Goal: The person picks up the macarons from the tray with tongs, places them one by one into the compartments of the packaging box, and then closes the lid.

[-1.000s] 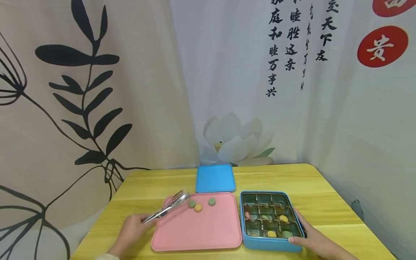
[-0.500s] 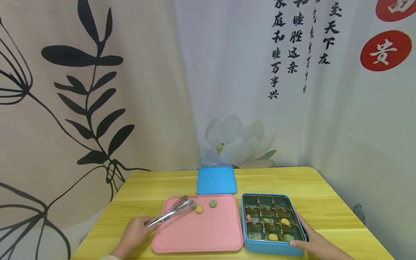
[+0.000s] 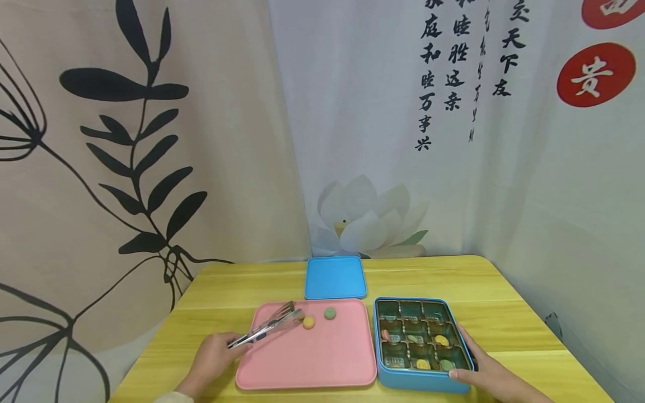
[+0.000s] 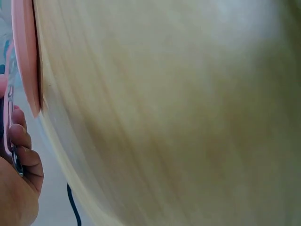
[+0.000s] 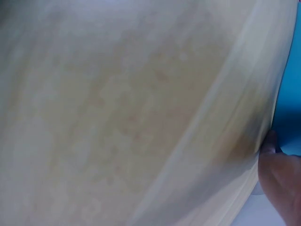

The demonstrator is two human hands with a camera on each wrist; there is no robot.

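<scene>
Tongs [image 3: 290, 319] held in left hand [image 3: 214, 356] over pink tray [image 3: 312, 364]; blue box [image 3: 420, 380] gripped by right hand [image 3: 481, 368].
Tongs were clamped in left-hand fingers, tips set just beside yellow cookie [image 3: 308, 322]; whether anything was pinched between the tips could not be told. Green cookie [image 3: 330, 313] was seen farther right on the tray. Box was held at its near right corner, thumb on near side, fingers along right wall. Tray's right edge was closely flanked by the box; blue lid [image 3: 335, 278] was placed behind the tray. Tongs were shiny metal, long, narrow. Tray was flat, smooth, round-cornered. Box was fitted with a glossy brown nine-pocket insert [image 3: 411, 309]; pink, green and yellow pieces were seen in its middle row. Table [image 3: 423, 274] was wood-grained, backed by printed cloth [image 3: 242, 140].
</scene>
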